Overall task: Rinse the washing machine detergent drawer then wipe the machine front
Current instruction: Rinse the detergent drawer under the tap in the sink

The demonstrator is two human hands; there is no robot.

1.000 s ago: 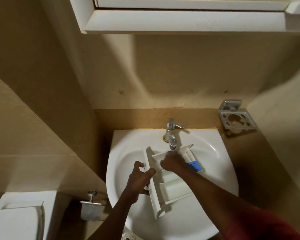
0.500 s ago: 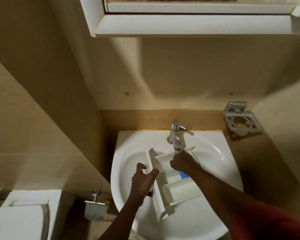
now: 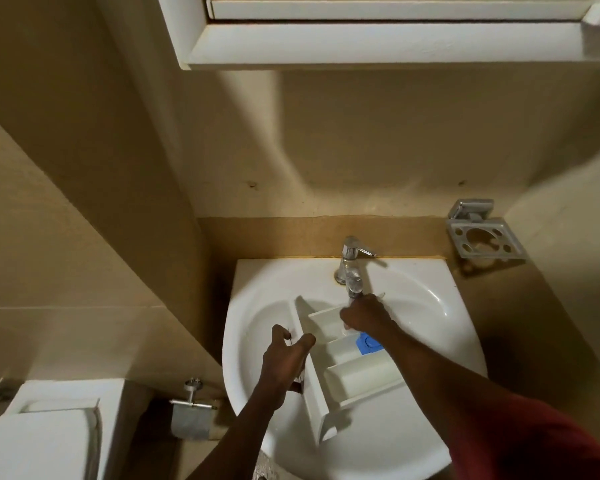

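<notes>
Fingers (image 3: 278, 333) and thumb of left hand (image 3: 284, 358) clamp the front panel of the white detergent drawer (image 3: 361, 375), which sits in the sink (image 3: 257, 282) basin, while right hand (image 3: 364, 315) is knuckles-up in its rear compartment just under tap (image 3: 352, 268), fingers hidden, grasp not discernible.
</notes>
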